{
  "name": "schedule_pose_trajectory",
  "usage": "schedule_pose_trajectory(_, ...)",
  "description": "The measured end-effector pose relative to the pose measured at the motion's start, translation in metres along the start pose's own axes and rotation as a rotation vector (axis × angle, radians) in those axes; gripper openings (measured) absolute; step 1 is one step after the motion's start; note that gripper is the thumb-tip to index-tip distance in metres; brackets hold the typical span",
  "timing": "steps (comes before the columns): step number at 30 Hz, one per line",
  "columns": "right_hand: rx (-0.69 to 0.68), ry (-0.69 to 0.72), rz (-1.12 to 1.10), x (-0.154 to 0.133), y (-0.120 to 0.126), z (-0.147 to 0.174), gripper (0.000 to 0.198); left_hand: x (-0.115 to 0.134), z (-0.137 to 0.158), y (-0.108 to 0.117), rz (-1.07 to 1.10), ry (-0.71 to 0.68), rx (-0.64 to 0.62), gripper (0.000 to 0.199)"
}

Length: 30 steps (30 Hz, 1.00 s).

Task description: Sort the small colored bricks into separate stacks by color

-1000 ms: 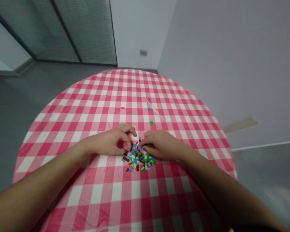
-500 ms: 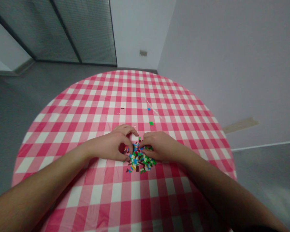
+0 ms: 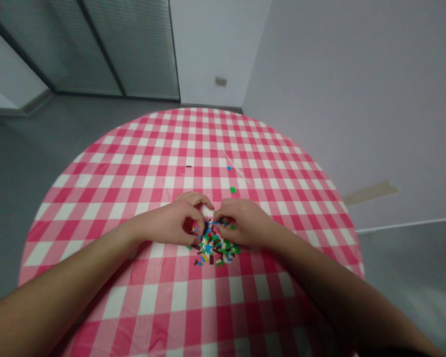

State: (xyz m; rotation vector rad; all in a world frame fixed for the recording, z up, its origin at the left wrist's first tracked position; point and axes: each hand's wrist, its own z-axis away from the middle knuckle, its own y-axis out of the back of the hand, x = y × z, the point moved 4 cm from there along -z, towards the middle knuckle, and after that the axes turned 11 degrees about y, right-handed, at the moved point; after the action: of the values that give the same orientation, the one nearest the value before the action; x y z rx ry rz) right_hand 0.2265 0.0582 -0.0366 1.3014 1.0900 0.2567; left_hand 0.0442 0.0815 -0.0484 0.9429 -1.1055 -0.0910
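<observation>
A heap of tiny toy bricks [image 3: 211, 248] in green, blue, white, dark brown and yellow lies on the checked tablecloth between my hands. My left hand [image 3: 171, 220] curves around the left side of the heap, its thumb and fingers apart. Some bricks show within that curve; whether it grips any is hard to see. Over the upper right of the heap, my right hand [image 3: 247, 222] has thumb and index finger pinched close on a small blue brick [image 3: 216, 223]. The right hand's other fingers are curled and partly hidden.
Beyond my hands lie a green brick [image 3: 233, 190], a blue piece [image 3: 229, 168] and a thin dark piece [image 3: 188, 166]. The round table [image 3: 148, 307] has a red-and-white checked cover. A wall [image 3: 357, 99] rises at the right, and a glass partition [image 3: 141, 49] stands behind.
My right hand has lifted slightly, and its fingertips have drawn together around a blue brick. My left fingers have shifted a little at the heap's edge.
</observation>
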Motion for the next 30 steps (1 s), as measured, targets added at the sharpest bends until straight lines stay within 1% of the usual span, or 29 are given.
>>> schedule_pose_trajectory(2, 0.154, -0.056, 0.058, 0.014, 0.009, 0.002, 0.015, 0.0, 0.0, 0.0, 0.013, 0.009, 0.004, 0.009)
schedule_pose_trajectory(4, 0.304, -0.159, 0.17, 0.035, 0.02, 0.005, 0.017, 0.0, 0.0, 0.0, 0.018, 0.017, -0.004, 0.009)
schedule_pose_trajectory(5, 0.351, -0.204, 0.223, 0.046, 0.025, 0.007, 0.018, 0.0, 0.0, 0.0, 0.018, 0.017, -0.011, 0.008)
schedule_pose_trajectory(6, 0.369, -0.247, 0.264, 0.056, 0.028, 0.008, 0.019, 0.0, 0.0, 0.0, 0.018, 0.016, -0.017, 0.008)
schedule_pose_trajectory(9, 0.346, -0.332, 0.346, 0.08, 0.032, 0.007, 0.021, 0.0, 0.0, 0.0, 0.011, 0.006, -0.03, 0.008)
schedule_pose_trajectory(12, 0.283, -0.345, 0.356, 0.089, 0.028, 0.003, 0.025, -0.001, 0.0, 0.0, 0.009, -0.002, -0.031, 0.007)
schedule_pose_trajectory(14, 0.27, -0.343, 0.347, 0.09, 0.026, 0.003, 0.028, -0.001, 0.0, 0.0, 0.007, -0.018, -0.039, 0.008)
schedule_pose_trajectory(19, 0.29, -0.353, 0.339, 0.086, 0.026, 0.007, 0.032, -0.002, 0.001, 0.0, -0.002, -0.051, -0.064, 0.009)
schedule_pose_trajectory(23, 0.261, -0.331, 0.347, 0.085, 0.024, 0.006, 0.034, -0.003, 0.001, -0.001, -0.009, -0.073, -0.064, 0.011)
schedule_pose_trajectory(27, 0.221, -0.347, 0.347, 0.084, 0.022, 0.003, 0.04, -0.004, 0.001, -0.001, -0.018, -0.089, -0.066, 0.012)
schedule_pose_trajectory(30, 0.217, -0.352, 0.337, 0.083, 0.023, 0.002, 0.043, -0.003, 0.001, -0.002, -0.033, -0.083, -0.074, 0.014)
